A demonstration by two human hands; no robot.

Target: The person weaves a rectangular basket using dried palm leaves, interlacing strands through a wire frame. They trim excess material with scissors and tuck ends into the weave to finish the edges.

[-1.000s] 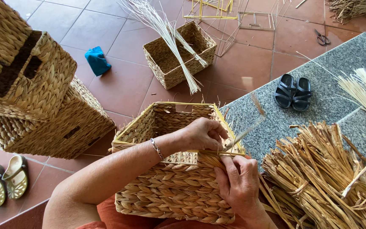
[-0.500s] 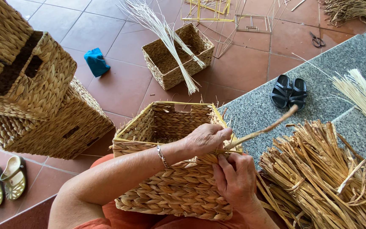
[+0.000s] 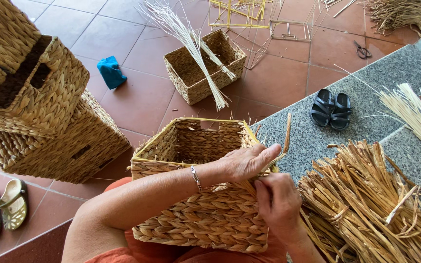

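While the woven basket [image 3: 205,195] sits low in the middle of the frame, resting on the person's lap, both hands work at its right corner. The left hand [image 3: 247,163] lies across the top rim, fingers curled closed around a flat dry strand [image 3: 284,141] that bends upward past the corner. The right hand [image 3: 278,202] sits just below it, against the basket's right side, fingers pinched closed on the weave at the corner; what exactly it pinches cannot be told. A thin bracelet [image 3: 196,177] circles the left wrist.

To the lower right, a loose heap of dry straw [image 3: 371,204] lies on a grey speckled stone step [image 3: 395,78], just beside the basket. A pair of black sandals [image 3: 331,109] stands on that step, right of centre. At upper centre a smaller open basket [image 3: 205,65] rests on the red tiled floor [image 3: 137,102] with a bundle of pale thin reeds [image 3: 191,44] leaning across it. On the left, a stack of finished baskets [image 3: 40,112] fills the frame's edge, a blue cloth [image 3: 111,72] lies near them, and yellow-green sandals [image 3: 1,207] sit at lower left. Scissors [image 3: 362,49] lie at upper right
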